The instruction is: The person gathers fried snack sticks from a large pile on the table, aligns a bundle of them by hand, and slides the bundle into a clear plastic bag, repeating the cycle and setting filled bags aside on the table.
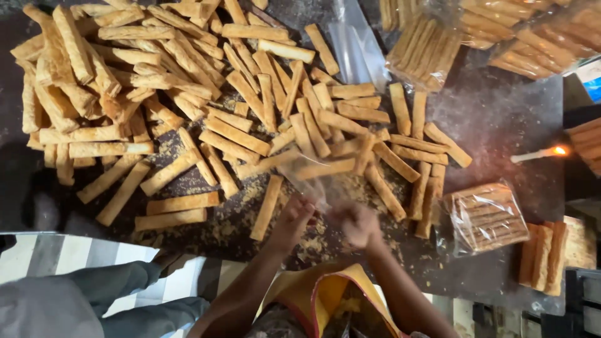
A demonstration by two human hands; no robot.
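A clear plastic bag sits pinched between the left hand and right hand, seemingly empty, though motion blur hides the fingers' exact grip. Beyond it, loose pastry sticks cover the dark table; only a few filled packets lie finished.

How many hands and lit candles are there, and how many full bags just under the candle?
Hands: 2, left hand and right hand
Lit candle: 1
Full bag under the candle: 1
Total: 4
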